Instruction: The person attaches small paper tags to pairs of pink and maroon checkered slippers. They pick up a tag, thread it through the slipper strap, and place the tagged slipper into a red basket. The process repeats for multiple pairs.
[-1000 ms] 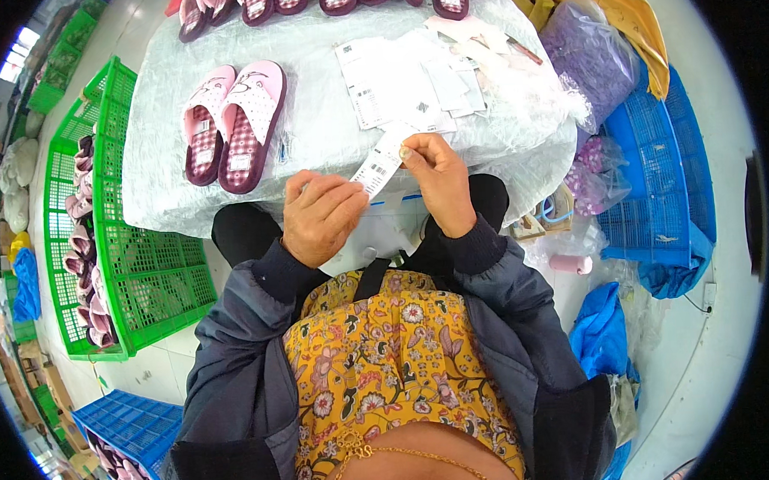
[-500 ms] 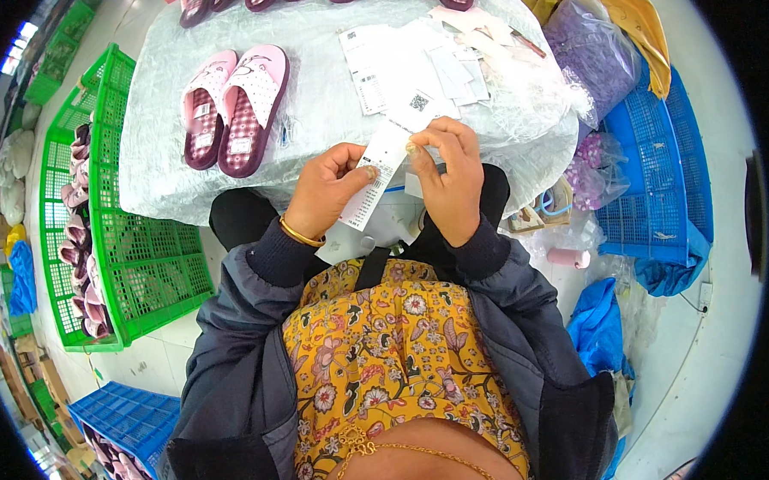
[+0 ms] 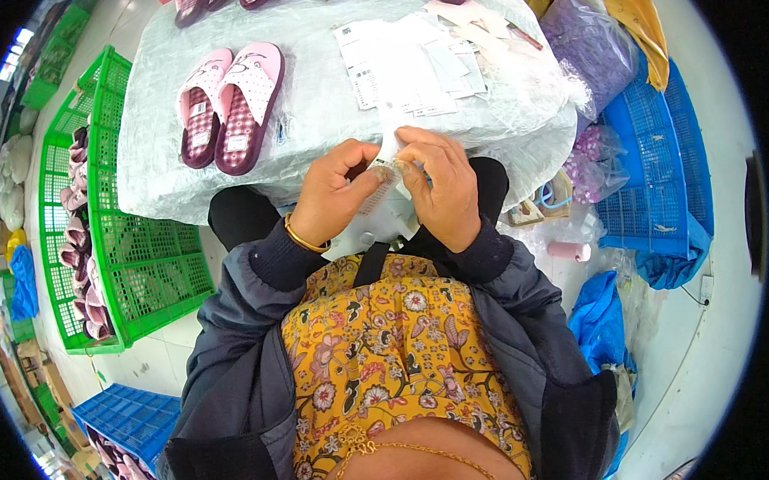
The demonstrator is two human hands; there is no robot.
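Between the two hands, at the near edge of the plastic-covered table (image 3: 309, 80), I have a printed white paper strip (image 3: 380, 197), bent where the fingers meet. The left hand (image 3: 335, 195) pinches it between thumb and curled fingers. The right hand (image 3: 442, 186) looks closed on it too, but I cannot make out exactly where its fingertips grip. I judge the strip thin enough to crease or tear if the two pinches pull unevenly, and a slack thumb could let it slip down off the table edge. Just beyond the hands lies a loose spread of paper slips (image 3: 386, 68); a careless knuckle could scatter those, or tangle the strip among them. Beyond the left hand and apart from it sits a pair of pink slippers (image 3: 244, 79), which a wide reach might knock askew. Farther left stands a green crate (image 3: 158, 271); well right of the right hand, a blue crate (image 3: 649, 203).
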